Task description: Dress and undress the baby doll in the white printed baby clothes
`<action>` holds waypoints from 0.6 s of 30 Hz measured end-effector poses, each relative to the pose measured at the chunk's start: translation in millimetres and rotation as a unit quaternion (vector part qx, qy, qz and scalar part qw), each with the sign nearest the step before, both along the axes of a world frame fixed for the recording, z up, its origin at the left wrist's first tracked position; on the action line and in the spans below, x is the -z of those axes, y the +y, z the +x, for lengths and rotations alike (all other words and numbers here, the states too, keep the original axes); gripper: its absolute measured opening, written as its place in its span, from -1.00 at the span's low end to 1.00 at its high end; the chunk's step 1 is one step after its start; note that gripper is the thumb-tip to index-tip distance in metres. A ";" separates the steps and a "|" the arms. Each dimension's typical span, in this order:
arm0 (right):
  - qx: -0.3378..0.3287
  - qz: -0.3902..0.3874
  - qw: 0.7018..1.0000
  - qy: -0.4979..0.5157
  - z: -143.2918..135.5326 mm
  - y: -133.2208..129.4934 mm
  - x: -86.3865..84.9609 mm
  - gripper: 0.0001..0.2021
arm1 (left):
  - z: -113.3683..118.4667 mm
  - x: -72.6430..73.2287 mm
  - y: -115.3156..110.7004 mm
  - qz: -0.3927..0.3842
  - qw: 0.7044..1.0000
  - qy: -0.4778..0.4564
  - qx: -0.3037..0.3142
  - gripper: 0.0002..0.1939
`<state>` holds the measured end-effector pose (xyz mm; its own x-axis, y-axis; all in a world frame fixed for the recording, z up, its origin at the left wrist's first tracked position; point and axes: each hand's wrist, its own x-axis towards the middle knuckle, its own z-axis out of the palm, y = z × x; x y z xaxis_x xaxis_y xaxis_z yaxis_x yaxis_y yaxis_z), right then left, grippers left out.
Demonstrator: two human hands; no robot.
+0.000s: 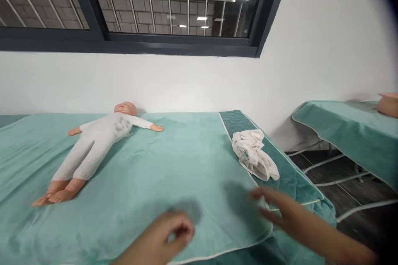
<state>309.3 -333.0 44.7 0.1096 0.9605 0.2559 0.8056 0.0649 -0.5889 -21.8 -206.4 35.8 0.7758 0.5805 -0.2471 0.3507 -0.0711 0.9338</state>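
My left hand [163,234], slightly blurred, hovers over the near part of the teal bed cover [183,161]. Its fingers curl in towards the thumb, and nothing shows in them. To the right, my right hand [276,207] has thumb and fingers apart and holds nothing. Just beyond it lies a crumpled white printed piece of cloth, perhaps baby clothing [253,153], which it does not touch. A baby doll [99,145] in a white bodysuit rests on its back at the left, arms spread, with a grey worn patch on its chest.
A white wall [186,83] and a dark-framed barred window [180,45] stand behind the bed. At the right is another teal-covered bed [348,132], with a skin-coloured object [388,104] on it cut off by the frame. Metal bars [323,163] run low between the beds above a dark floor.
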 end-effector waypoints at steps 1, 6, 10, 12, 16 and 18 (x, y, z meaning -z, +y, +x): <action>0.011 0.005 1.000 -0.001 16.1 30.0 -0.6 -0.67 | 18.4 0.9 20.4 0.013 1.000 -0.014 -0.023 -0.77; 0.330 0.041 0.943 -0.008 84.9 149.7 9.3 -0.51 | 106.4 5.9 119.6 -0.106 0.936 -0.233 -0.242 -0.83; 0.278 0.038 0.959 -0.024 96.1 185.1 17.1 -0.64 | 133.3 22.1 166.5 -0.228 0.881 -0.327 -0.256 -0.88; 0.228 0.099 0.969 -0.003 83.2 195.4 10.8 -0.70 | 133.5 31.1 175.8 -0.271 0.858 -0.363 -0.243 -0.86; 0.126 0.188 0.964 0.142 15.2 215.2 -14.0 -0.70 | 130.0 38.0 175.8 -0.304 0.852 -0.388 -0.175 -0.70; 0.003 0.184 0.969 0.166 -33.1 219.8 -20.8 -0.75 | 128.1 39.9 170.8 -0.307 0.858 -0.378 -0.163 -0.62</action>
<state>276.2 -113.2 65.5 0.2499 0.8102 0.5302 0.5773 0.3149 -0.7533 106.2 -35.6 -4.1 0.6704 0.7375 -0.0809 -0.4645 0.5023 0.7293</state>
